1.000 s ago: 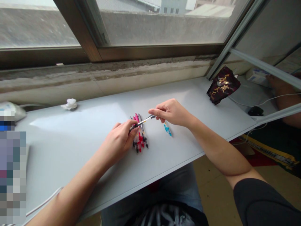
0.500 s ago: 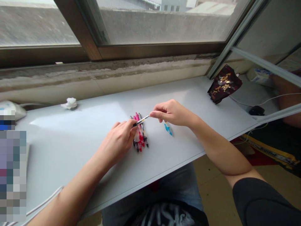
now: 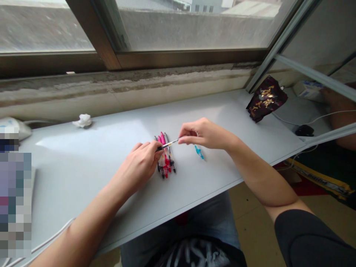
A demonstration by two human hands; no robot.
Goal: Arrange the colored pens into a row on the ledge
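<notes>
A slim pen [image 3: 168, 144] is held above the pale desk [image 3: 69, 170], in front of the person, slanting up from its dark end to its pale, narrow end. The dark end is grasped by the left hand [image 3: 143, 157], between thumb and forefinger; the narrow end is pinched by the thumb and fingertips of the right hand [image 3: 202, 133]. Whether any part is being loosened from it cannot be told. Beneath, a row of pens [image 3: 166, 163] is laid side by side, black and pinkish-red parts noted, partly covered by the left hand; an exact count is not possible. A blue pen [image 3: 199, 152] is seen lying apart, just below the right hand, its upper part hidden. Toward the wall, a crumpled white tissue [image 3: 84, 121] is found at far left; a dark packet [image 3: 267, 99] with gold lettering is placed at far right, near a metal frame [image 3: 317, 70]. The far side is bounded by a brown window frame [image 3: 189, 58].
</notes>
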